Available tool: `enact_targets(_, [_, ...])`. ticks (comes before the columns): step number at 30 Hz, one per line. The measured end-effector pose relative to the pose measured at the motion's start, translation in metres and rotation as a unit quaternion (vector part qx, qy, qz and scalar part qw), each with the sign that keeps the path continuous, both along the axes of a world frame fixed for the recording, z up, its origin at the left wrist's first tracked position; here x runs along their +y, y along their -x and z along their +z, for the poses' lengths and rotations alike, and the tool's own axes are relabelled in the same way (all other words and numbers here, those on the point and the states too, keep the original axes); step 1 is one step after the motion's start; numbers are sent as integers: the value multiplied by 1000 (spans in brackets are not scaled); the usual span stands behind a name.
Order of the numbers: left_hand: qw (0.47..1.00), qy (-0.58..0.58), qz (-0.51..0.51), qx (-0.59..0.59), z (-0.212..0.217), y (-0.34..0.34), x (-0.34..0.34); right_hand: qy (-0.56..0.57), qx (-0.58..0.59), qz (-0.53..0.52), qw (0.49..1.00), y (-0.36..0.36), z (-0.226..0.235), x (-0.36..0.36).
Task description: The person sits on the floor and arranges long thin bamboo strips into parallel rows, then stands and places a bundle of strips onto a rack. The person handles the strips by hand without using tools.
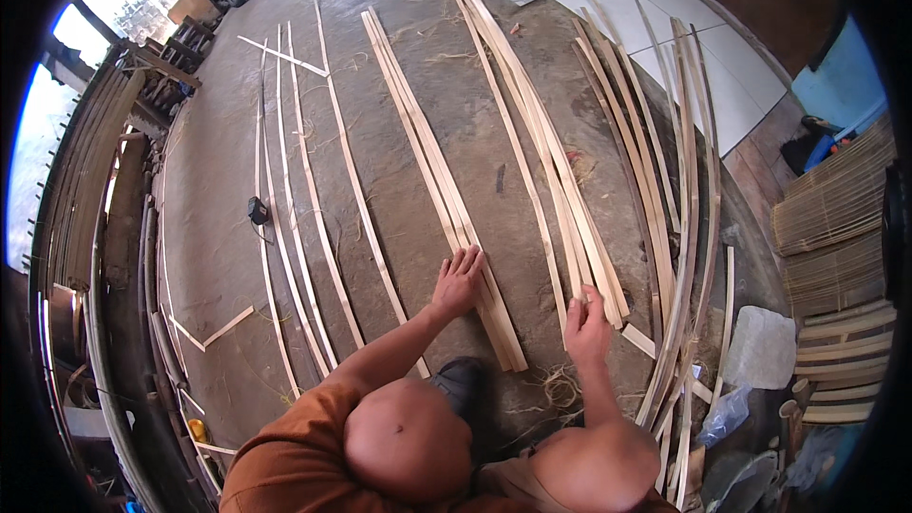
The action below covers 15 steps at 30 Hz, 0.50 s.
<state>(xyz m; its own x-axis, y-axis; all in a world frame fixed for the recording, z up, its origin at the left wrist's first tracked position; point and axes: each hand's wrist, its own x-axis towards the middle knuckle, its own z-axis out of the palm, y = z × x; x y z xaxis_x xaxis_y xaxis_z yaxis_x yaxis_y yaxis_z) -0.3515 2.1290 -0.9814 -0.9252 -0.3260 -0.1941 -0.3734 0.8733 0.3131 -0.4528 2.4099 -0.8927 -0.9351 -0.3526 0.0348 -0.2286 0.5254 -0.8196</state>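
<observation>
My left hand (461, 281) lies flat, fingers stretched out, on a bundle of long pale bamboo strips (418, 133) in the middle of the floor. The strips lie side by side and run away from me, their near ends between my knees. My right hand (588, 321) is at the near end of a second bundle of bamboo strips (532, 123), to the right. Its thumb and fingers are closed together at a strip's end; the fingers partly hide the grip. The bundle's near ends fan out slightly.
Several single strips (347, 176) lie spaced out on the left, with a small black tape-measure-like object (257, 210) on them. More strips (655, 171) are heaped at right. A pale stone block (760, 347), a clear plastic bag (727, 416) and slatted bamboo panels (836, 195) stand farther right.
</observation>
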Motion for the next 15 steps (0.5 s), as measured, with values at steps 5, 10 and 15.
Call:
enact_targets(5, [1000, 5, 6, 20, -2, 1, 5, -9, -20, 62, 998, -36, -38, -17])
enact_targets(10, [1000, 10, 2, 21, 1, 2, 3, -46, -97, 119, 987, -57, -49, -37])
enact_targets(15, [1000, -8, 11, 4, 1, 2, 2, -46, -106, 137, 984, -65, -52, -39])
